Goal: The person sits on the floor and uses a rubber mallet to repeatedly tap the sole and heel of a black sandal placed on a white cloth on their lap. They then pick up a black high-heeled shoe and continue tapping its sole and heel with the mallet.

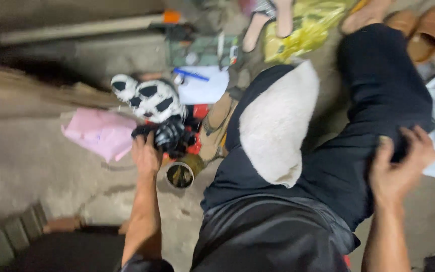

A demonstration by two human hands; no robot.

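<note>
The black shoe (169, 136) lies on the concrete floor (31, 156) just below a black-and-white patterned shoe (152, 98), and the left hand (146, 153) touches its near end, fingers curled over the dark upper; the frame is blurred, so I cannot tell whether that hand has truly closed on it or only rests there. To lift it well, I judge the fingers should wrap the heel end fully before pulling, since a small open tin can (179, 175) stands just beside the wrist and red items (200, 112) sit touching the shoe's far side. A pink cloth (101, 132) lies near on the left, a white paper with a blue pen (202, 85) beyond, and a yellow bag (303, 27) farther off. The right hand (399, 168) is well apart, clutching the dark trouser leg (378, 90) at the knee, closed on the fabric, next to a white cushion (275, 126). Open room lies toward the bare floor at lower left; toward the trousers and the can the space is tight.
</note>
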